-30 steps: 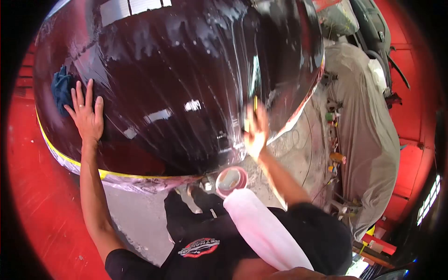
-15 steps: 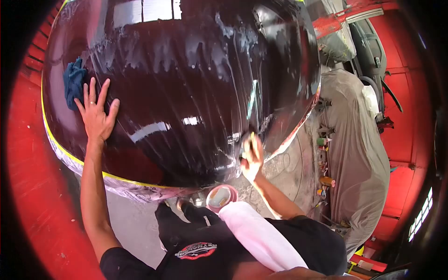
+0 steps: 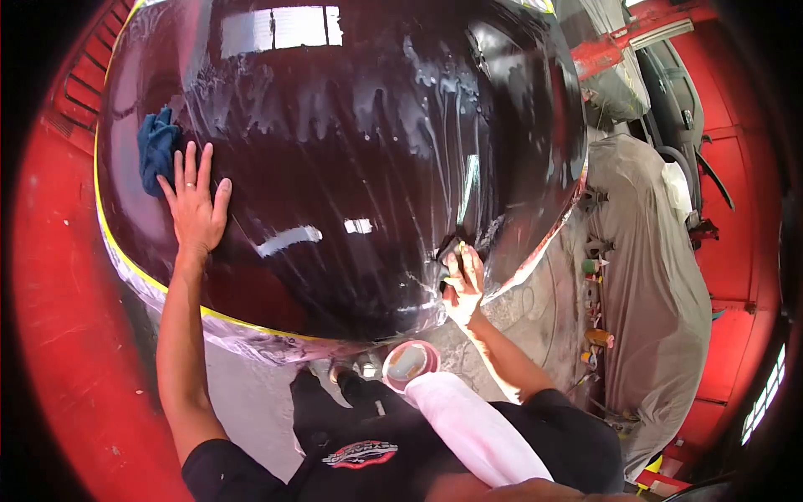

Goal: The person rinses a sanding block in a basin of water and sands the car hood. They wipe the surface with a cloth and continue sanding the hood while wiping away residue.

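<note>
A glossy dark car hood (image 3: pixel 335 180), wet with whitish streaks and runs, spreads out in front of me. My left hand (image 3: pixel 198 201) lies flat on its left part, fingers spread. Just beyond those fingertips sits a crumpled blue cloth (image 3: pixel 156 151), close beside them. Toward the near right edge, my right hand (image 3: pixel 464 283) is closed around a small dark sanding pad (image 3: pixel 449 253) pressed to the wet surface. Fingers cover part of the pad, so its full shape is hidden.
Yellow masking tape (image 3: pixel 242 325) and plastic sheeting edge the hood. A pink bucket (image 3: pixel 432 360) with cloudy liquid stands below, near my legs. To the right are a grey-covered object (image 3: pixel 652 293), small containers along the floor and red walls. A white cloth (image 3: pixel 477 427) hangs across my front.
The view has shifted slightly, so the hood appears farther right and lower. My right hand, blurred before, now shows clearly with the pad; my left hand stays flat in the same spot.
</note>
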Demonstrator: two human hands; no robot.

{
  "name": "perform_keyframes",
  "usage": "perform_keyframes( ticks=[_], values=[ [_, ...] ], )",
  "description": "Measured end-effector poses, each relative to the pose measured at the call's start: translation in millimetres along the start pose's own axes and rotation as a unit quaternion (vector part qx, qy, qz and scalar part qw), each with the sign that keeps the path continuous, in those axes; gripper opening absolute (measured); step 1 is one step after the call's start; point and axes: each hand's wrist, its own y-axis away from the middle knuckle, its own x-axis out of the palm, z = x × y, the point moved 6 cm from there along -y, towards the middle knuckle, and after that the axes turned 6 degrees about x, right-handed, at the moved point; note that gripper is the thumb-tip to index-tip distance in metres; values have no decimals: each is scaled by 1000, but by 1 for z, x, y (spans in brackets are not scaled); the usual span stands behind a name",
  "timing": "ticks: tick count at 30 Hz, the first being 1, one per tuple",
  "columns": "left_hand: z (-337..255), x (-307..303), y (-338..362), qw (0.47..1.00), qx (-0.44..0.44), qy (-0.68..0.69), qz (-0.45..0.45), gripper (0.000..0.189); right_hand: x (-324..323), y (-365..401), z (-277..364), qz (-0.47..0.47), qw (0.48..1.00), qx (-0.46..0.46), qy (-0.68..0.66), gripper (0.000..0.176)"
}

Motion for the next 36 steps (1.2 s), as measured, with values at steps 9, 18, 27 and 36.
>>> perform_keyframes(
  ticks=[9, 18, 27, 36],
  values=[
    [9, 5, 0, 999, 23, -13, -23, 54, 58, -218, -36, -30, 997, -22, -75, 42],
    [5, 14, -5, 991, 10, -113, 71, 58, -40, 47, 13, 33, 979, 200, -13, 63],
    [-191, -21, 62, 960, 228, 55, 151, 66, -85, 175, 52, 25, 861, 508, -15, 37],
    [-250, 13, 19, 863, 451, 209, 88, 92, -114, 400, 184, 205, 548, 798, 146, 34]
  ],
)
